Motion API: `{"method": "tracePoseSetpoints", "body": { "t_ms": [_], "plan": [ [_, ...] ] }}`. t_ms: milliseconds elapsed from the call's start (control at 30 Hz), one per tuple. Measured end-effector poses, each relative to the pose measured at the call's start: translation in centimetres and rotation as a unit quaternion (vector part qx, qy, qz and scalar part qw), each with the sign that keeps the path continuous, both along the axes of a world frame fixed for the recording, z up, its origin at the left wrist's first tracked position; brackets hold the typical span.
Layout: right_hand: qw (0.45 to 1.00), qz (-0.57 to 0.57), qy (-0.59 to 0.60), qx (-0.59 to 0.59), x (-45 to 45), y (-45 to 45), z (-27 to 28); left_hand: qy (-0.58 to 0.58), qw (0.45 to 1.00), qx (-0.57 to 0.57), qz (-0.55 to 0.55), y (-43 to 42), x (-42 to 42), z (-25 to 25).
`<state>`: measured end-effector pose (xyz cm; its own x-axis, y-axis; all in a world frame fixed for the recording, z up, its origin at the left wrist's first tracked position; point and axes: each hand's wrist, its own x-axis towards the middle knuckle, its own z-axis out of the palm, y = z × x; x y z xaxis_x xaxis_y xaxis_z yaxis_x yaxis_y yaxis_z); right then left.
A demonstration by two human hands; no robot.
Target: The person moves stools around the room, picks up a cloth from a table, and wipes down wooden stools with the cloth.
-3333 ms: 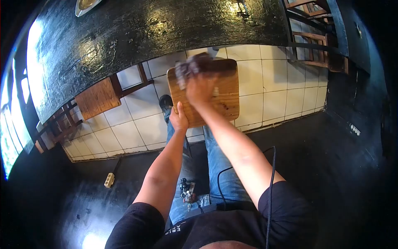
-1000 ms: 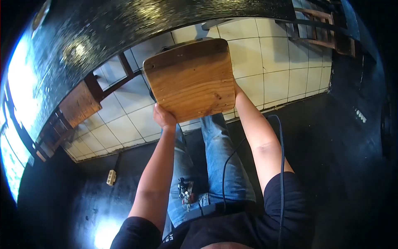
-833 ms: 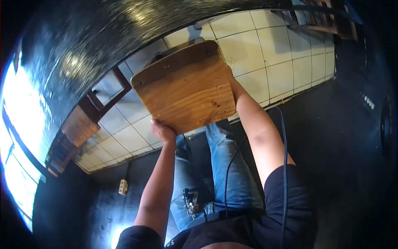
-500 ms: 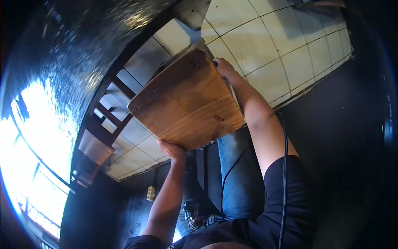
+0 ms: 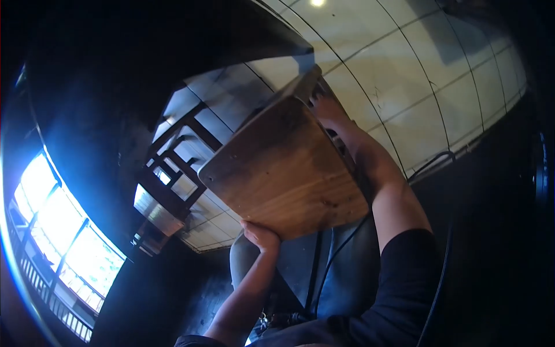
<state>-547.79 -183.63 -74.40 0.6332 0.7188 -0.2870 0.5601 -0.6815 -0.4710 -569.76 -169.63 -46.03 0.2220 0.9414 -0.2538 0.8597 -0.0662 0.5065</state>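
A wooden stool (image 5: pixel 283 173) with a flat, rounded-corner seat is held tilted in front of my body, its seat face toward me. My left hand (image 5: pixel 261 236) grips the lower left edge of the seat, thumb on the near side. At the upper right, my right hand (image 5: pixel 329 111) is closed on the stool's frame behind the seat. Part of its fingers is hidden in shadow. No cloth shows in this view.
The dark table (image 5: pixel 231 40) spans the upper left. Beneath and beyond it stand other wooden stools (image 5: pixel 159 211) on pale floor tiles (image 5: pixel 404 63). A black cable (image 5: pixel 442 254) hangs at my right side. Bright windows (image 5: pixel 72 237) lie far left.
Earlier my right hand moved a dark cloth over the seat; now it grips the frame. The stool has tilted and shifted right and down in view, while the view has turned toward the windows.
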Motion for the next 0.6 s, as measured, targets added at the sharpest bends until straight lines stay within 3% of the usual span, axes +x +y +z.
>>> {"method": "tracePoseSetpoints", "body": {
  "t_ms": [67, 100, 167, 200, 233, 267, 300, 333, 400, 433, 500, 533, 600],
  "plan": [
    [0.982, 0.007, 0.163, -0.093, -0.8, 0.6, -1.2, -0.067, 0.996, -0.050, 0.038, -0.8, 0.4, 0.1],
    [0.982, 0.007, 0.165, -0.090, -0.8, 0.6, -1.2, -0.049, 0.998, -0.038, 0.006, -0.4, -0.1, 0.0],
    [0.938, 0.052, 0.288, -0.188, -0.6, 0.6, -0.7, -0.010, 1.000, 0.000, -0.007, -0.5, -0.3, -0.1],
    [0.937, 0.052, 0.289, -0.189, -1.9, 0.8, -2.1, 0.026, 0.999, 0.031, -0.024, -0.7, -0.3, 0.0],
    [0.946, -0.025, 0.268, -0.179, -3.4, 1.0, -5.2, 0.019, 0.999, 0.028, -0.024, -0.8, 0.1, -0.1],
    [0.950, -0.103, 0.243, -0.169, -2.7, 1.0, -4.5, 0.002, 1.000, -0.004, -0.011, -0.7, 0.5, -0.1],
    [0.966, -0.007, 0.189, -0.176, -2.5, 0.4, -3.7, -0.008, 0.999, -0.036, 0.003, -0.7, 0.4, 0.4],
    [0.966, -0.008, 0.189, -0.179, -1.8, 0.5, -3.1, -0.007, 0.999, -0.038, 0.003, -0.6, 0.4, 0.2],
    [0.927, -0.068, 0.338, -0.149, -1.6, -0.5, -1.2, 0.046, 0.999, -0.013, -0.001, -0.6, 0.4, 0.4],
    [0.925, -0.070, 0.337, -0.158, -1.5, -1.6, -0.1, 0.046, 0.999, -0.022, 0.000, -0.8, 0.4, 0.6],
    [0.881, -0.232, 0.404, 0.080, -0.8, -3.8, 2.1, 0.021, 0.998, -0.050, 0.026, -1.0, 1.3, 1.2],
    [0.883, -0.232, 0.401, 0.071, -1.0, -4.9, 3.6, 0.020, 0.998, -0.059, 0.029, -0.8, 1.0, 0.9],
    [0.752, -0.464, 0.394, 0.252, -1.2, -6.6, 8.0, 0.053, 0.998, 0.006, -0.027, -0.2, -0.6, -0.4]
  ]
}}
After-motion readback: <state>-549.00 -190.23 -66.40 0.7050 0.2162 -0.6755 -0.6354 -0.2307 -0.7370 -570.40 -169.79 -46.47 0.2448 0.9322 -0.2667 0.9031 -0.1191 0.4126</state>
